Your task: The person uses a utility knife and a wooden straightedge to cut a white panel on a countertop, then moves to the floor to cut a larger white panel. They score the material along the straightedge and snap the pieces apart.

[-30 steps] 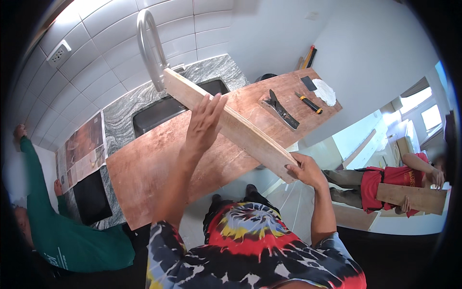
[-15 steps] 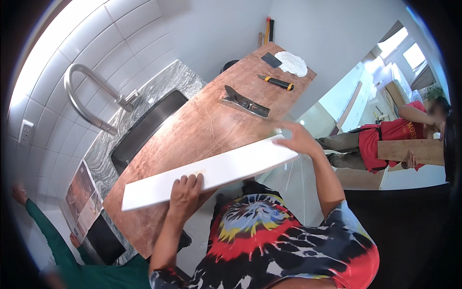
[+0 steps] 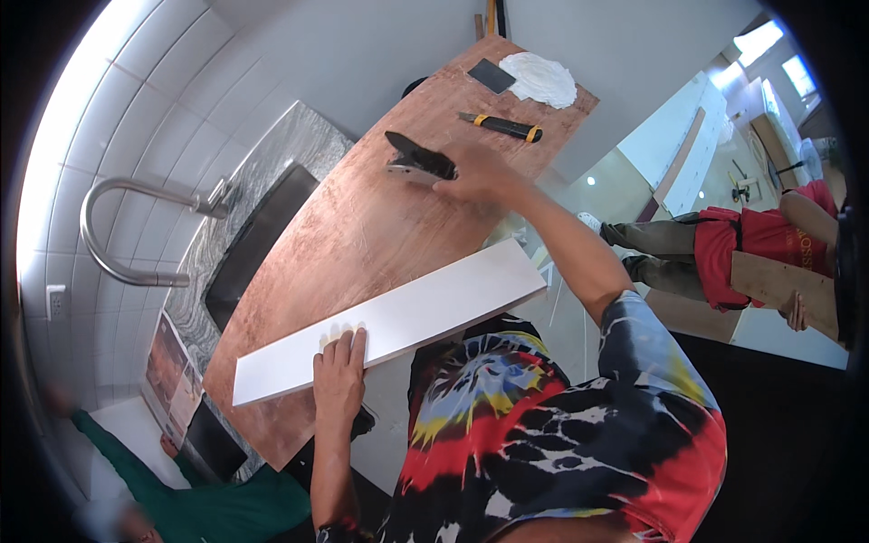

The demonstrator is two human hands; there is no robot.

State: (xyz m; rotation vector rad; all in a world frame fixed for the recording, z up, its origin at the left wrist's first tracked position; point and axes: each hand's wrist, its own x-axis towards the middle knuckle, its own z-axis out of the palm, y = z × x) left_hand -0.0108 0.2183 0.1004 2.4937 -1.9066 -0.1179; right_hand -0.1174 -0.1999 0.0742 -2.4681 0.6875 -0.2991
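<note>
A long white board (image 3: pixel 434 303) lies slantwise over the near edge of the reddish-brown plywood tabletop (image 3: pixel 335 262). Across its near edge, toward the left end, my left hand (image 3: pixel 339 366) grips it, fingers on the top face and thumb out of sight. My right hand (image 3: pixel 475 172) is closed around the rear of a metal hand plane (image 3: pixel 415 161) farther out on the plywood. The hand hides the back half of the plane; its dark front part shows. Just beyond lies a black and yellow utility knife (image 3: pixel 502 127).
A dark plate (image 3: pixel 491 76) and a white crumpled cloth (image 3: pixel 540 81) lie at the far end. Left are a sink (image 3: pixel 262 240) and curved faucet (image 3: pixel 100 217). A person in green (image 3: pixel 213 507) is at lower left; one in red (image 3: pixel 724 253) holds a wooden board (image 3: pixel 783 290) at right.
My right hand has left the white board's right end, reached forward and taken hold of the hand plane. My left hand has stayed on the board, its fingers now straighter.
</note>
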